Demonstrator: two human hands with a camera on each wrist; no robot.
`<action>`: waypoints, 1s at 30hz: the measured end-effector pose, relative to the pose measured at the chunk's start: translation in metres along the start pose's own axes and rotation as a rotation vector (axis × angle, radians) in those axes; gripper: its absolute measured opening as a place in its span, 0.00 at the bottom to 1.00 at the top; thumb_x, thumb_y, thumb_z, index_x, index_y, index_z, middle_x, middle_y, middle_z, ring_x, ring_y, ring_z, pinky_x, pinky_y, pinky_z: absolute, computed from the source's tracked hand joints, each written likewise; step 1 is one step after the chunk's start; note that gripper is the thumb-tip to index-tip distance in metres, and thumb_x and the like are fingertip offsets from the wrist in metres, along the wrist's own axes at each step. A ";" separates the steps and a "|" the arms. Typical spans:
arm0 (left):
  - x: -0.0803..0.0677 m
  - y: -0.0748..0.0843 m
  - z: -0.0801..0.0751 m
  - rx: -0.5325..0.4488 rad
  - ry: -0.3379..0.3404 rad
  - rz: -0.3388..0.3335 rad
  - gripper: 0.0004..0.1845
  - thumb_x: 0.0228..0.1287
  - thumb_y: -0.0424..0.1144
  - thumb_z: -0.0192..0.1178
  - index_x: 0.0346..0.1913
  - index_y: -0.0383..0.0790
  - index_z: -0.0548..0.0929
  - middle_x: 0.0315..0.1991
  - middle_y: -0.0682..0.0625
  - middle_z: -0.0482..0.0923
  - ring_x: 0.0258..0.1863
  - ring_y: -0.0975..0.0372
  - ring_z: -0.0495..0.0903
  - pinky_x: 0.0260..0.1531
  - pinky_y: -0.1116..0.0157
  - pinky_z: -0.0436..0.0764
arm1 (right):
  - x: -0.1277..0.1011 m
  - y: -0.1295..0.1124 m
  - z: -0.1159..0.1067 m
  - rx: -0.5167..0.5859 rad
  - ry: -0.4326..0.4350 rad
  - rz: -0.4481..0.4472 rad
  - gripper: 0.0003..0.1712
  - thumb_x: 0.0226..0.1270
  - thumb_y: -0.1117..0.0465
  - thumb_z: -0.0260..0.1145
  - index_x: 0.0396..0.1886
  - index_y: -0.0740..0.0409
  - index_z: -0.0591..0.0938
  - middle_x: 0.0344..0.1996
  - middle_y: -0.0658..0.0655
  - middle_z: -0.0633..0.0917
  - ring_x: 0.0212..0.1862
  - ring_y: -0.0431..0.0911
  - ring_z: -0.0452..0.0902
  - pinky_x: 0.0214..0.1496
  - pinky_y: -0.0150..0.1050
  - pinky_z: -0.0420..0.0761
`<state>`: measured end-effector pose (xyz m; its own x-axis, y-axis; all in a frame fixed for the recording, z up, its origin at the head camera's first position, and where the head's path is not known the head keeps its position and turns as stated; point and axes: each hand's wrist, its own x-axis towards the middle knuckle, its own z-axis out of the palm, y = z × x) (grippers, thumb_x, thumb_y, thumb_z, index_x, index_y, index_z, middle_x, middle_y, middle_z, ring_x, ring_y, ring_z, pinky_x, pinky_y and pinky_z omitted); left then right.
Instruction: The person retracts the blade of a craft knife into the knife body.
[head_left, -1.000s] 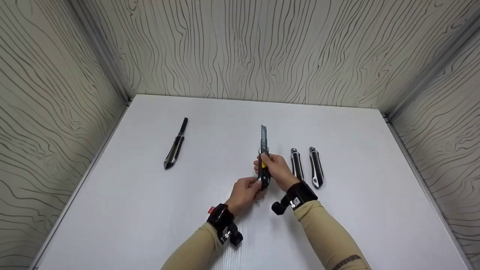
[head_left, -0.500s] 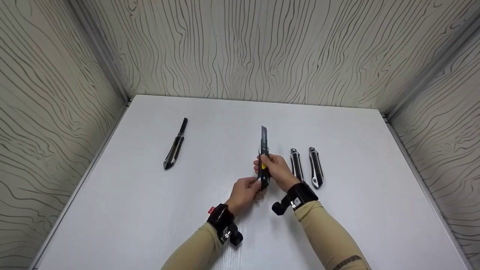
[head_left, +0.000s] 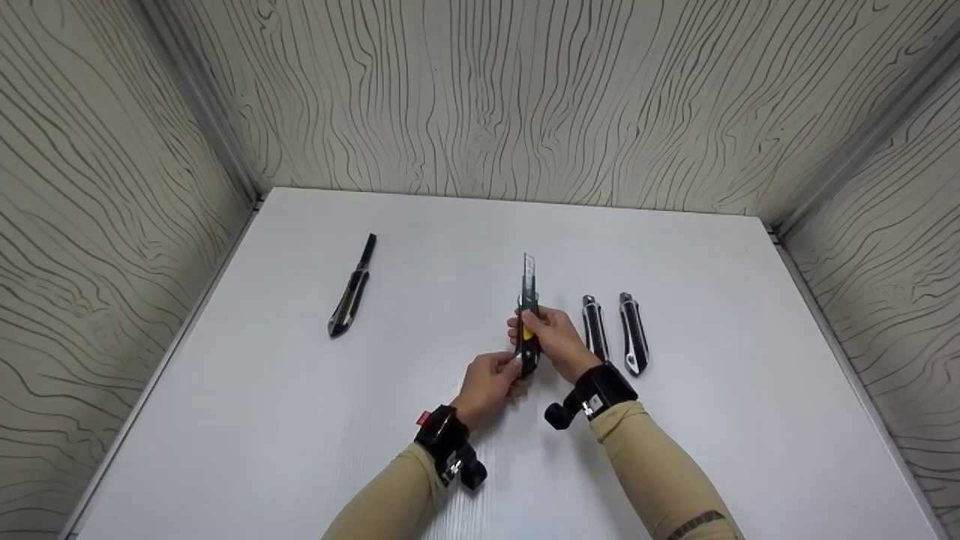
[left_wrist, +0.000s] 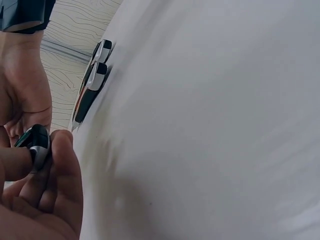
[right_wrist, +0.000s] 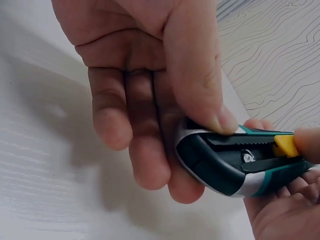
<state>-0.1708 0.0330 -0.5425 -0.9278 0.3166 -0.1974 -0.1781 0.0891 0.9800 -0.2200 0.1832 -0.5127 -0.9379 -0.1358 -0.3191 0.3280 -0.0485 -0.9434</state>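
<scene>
A utility knife point(head_left: 530, 352) with a dark green and silver handle is held over the table, blade point(head_left: 529, 266) out and pointing away. My right hand point(head_left: 556, 337) grips the handle, its thumb on the yellow slider point(right_wrist: 285, 145). My left hand point(head_left: 487, 384) pinches the butt end between thumb and fingers. In the left wrist view the knife's end point(left_wrist: 39, 145) sits between the left thumb and fingers, with the right hand point(left_wrist: 27, 82) behind it. The right wrist view shows the left hand point(right_wrist: 192, 65) at the butt, its other fingers underneath.
Beside my right hand lie two more utility knives, one point(head_left: 593, 322) partly hidden by the wrist strap and another point(head_left: 634, 335) further right. A similar knife point(head_left: 349, 304) with a dark extended tip lies at the left. The white table point(head_left: 247, 420) is walled by patterned panels point(head_left: 480, 97).
The yellow slider and right thumb have moved slightly back along the handle, and the blade sticks out a little less. The blade looks brighter now. Both hands keep their hold.
</scene>
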 end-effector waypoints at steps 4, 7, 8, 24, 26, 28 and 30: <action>0.000 0.001 0.001 -0.005 0.008 -0.002 0.13 0.72 0.35 0.52 0.47 0.28 0.82 0.35 0.35 0.85 0.29 0.57 0.84 0.33 0.60 0.86 | 0.000 -0.001 -0.001 0.007 -0.010 0.005 0.23 0.78 0.61 0.50 0.63 0.73 0.67 0.44 0.58 0.83 0.42 0.43 0.83 0.52 0.36 0.83; 0.000 0.001 0.001 -0.013 0.006 -0.008 0.14 0.73 0.35 0.51 0.47 0.27 0.81 0.34 0.35 0.85 0.29 0.58 0.83 0.33 0.59 0.86 | -0.001 -0.001 -0.001 0.006 -0.018 0.005 0.23 0.78 0.61 0.50 0.64 0.73 0.67 0.45 0.58 0.83 0.43 0.43 0.83 0.52 0.36 0.83; 0.001 0.001 0.001 -0.015 0.004 -0.013 0.13 0.73 0.36 0.51 0.47 0.28 0.81 0.34 0.35 0.84 0.29 0.58 0.83 0.33 0.59 0.85 | -0.001 -0.001 -0.001 0.007 -0.017 0.004 0.23 0.78 0.62 0.50 0.64 0.73 0.66 0.45 0.59 0.83 0.43 0.43 0.83 0.52 0.36 0.83; -0.003 -0.002 0.001 -0.151 -0.043 -0.003 0.18 0.75 0.39 0.50 0.44 0.23 0.80 0.31 0.43 0.79 0.29 0.61 0.77 0.31 0.67 0.81 | 0.003 -0.003 -0.001 0.004 0.014 0.009 0.22 0.77 0.62 0.51 0.64 0.71 0.68 0.53 0.66 0.81 0.45 0.43 0.83 0.55 0.36 0.82; -0.003 -0.003 0.001 -0.182 -0.043 0.004 0.17 0.75 0.38 0.50 0.45 0.23 0.81 0.33 0.40 0.81 0.30 0.61 0.79 0.34 0.65 0.84 | 0.003 -0.003 -0.001 0.006 0.012 0.003 0.22 0.77 0.61 0.51 0.64 0.70 0.68 0.53 0.66 0.81 0.46 0.44 0.83 0.56 0.37 0.82; -0.003 -0.004 0.002 -0.195 -0.034 0.013 0.17 0.75 0.38 0.50 0.46 0.24 0.81 0.35 0.37 0.83 0.31 0.61 0.81 0.37 0.63 0.85 | 0.002 -0.002 -0.001 0.005 0.014 0.006 0.23 0.78 0.59 0.51 0.64 0.69 0.69 0.53 0.65 0.81 0.46 0.44 0.83 0.56 0.37 0.82; -0.003 -0.004 0.003 -0.196 -0.020 0.008 0.16 0.74 0.38 0.51 0.47 0.25 0.81 0.38 0.35 0.84 0.33 0.61 0.82 0.39 0.61 0.86 | 0.002 -0.001 -0.001 0.005 0.024 0.015 0.23 0.78 0.57 0.51 0.63 0.68 0.70 0.53 0.64 0.82 0.46 0.45 0.83 0.55 0.37 0.82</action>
<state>-0.1668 0.0342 -0.5456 -0.9230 0.3355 -0.1885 -0.2334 -0.0986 0.9674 -0.2224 0.1843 -0.5126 -0.9352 -0.1131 -0.3355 0.3427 -0.0512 -0.9381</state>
